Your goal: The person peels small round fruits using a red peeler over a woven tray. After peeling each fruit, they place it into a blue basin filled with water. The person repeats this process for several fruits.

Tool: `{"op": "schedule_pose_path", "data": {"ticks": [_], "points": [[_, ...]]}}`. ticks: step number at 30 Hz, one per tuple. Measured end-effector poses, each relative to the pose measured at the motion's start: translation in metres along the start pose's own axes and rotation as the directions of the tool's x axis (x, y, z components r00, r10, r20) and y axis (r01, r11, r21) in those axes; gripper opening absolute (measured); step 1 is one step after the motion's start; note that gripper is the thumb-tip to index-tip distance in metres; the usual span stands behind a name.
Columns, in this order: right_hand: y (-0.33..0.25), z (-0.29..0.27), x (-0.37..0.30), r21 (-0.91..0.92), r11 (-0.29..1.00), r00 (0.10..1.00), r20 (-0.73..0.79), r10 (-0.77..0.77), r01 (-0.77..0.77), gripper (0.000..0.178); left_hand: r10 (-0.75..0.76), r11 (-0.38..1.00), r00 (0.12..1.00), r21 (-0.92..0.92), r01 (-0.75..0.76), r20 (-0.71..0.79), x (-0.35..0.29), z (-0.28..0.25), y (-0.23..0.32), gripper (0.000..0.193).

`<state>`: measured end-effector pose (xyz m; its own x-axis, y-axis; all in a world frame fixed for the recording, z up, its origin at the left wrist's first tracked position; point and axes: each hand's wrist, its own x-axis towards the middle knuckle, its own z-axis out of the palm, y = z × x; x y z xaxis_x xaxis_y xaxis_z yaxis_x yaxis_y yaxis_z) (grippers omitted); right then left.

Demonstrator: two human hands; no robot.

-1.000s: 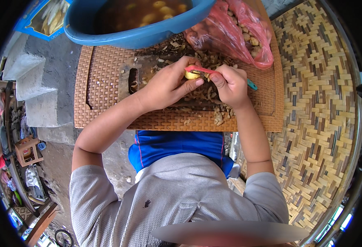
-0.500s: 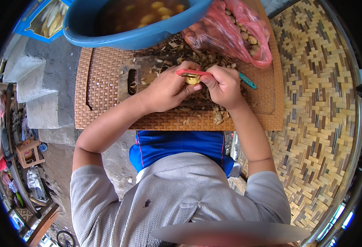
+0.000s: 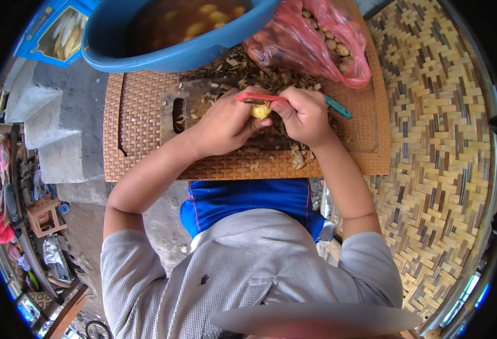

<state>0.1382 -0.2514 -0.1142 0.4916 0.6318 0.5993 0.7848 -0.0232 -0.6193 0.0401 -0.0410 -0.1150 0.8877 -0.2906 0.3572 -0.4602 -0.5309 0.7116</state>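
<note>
Over the table, my left hand [image 3: 226,121] is closed around a small yellow potato [image 3: 261,110], its pale flesh showing between the fingers. My right hand [image 3: 306,116] grips a peeler [image 3: 261,97] whose red head lies across the top of the potato. A teal handle end [image 3: 339,106] sticks out on the far side of that fist. Beneath both hands is a worn wooden cutting board [image 3: 169,116] with a slot near its left end. Peel scraps [image 3: 296,157] are strewn on the board and the woven table.
At the table's far left stands a blue basin [image 3: 175,56] of brownish water with several potatoes in it. A red plastic bag [image 3: 293,42] of small potatoes lies at the far right. Woven bamboo matting [image 3: 429,141] is to the right, concrete steps [image 3: 56,138] to the left.
Both hands stay together at the potato. The peeler's head has shifted slightly left and up, and more of the potato's yellow surface shows. The whole view has tilted a little.
</note>
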Motion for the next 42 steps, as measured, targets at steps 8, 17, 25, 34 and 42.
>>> {"op": "schedule_pose_path", "data": {"ticks": [8,17,25,34,42], "points": [[0.0,-0.002,0.002,-0.037,0.998,0.999,-0.011,-0.049,0.049,0.035,-0.047,0.958,0.999,-0.284,0.045,0.002,0.001,0.001,0.001,0.044],[0.002,-0.004,0.002,-0.058,0.996,0.997,0.0,-0.072,0.072,0.035,-0.159,0.908,0.985,-0.402,0.116,-0.074,-0.001,0.008,-0.003,0.043],[0.0,-0.005,0.002,-0.058,0.997,0.998,-0.02,-0.053,0.052,0.035,-0.057,0.943,0.992,-0.333,0.017,-0.11,-0.004,0.006,-0.008,0.044],[-0.001,-0.002,0.002,-0.05,0.996,0.998,-0.006,-0.07,0.07,0.032,0.068,0.996,0.997,-0.051,-0.069,-0.034,-0.001,0.001,-0.004,0.042],[0.002,-0.002,0.0,-0.02,1.0,0.997,-0.078,-0.002,0.0,0.035,0.113,0.993,0.982,-0.022,-0.118,-0.15,0.0,0.001,-0.007,0.063]]}}
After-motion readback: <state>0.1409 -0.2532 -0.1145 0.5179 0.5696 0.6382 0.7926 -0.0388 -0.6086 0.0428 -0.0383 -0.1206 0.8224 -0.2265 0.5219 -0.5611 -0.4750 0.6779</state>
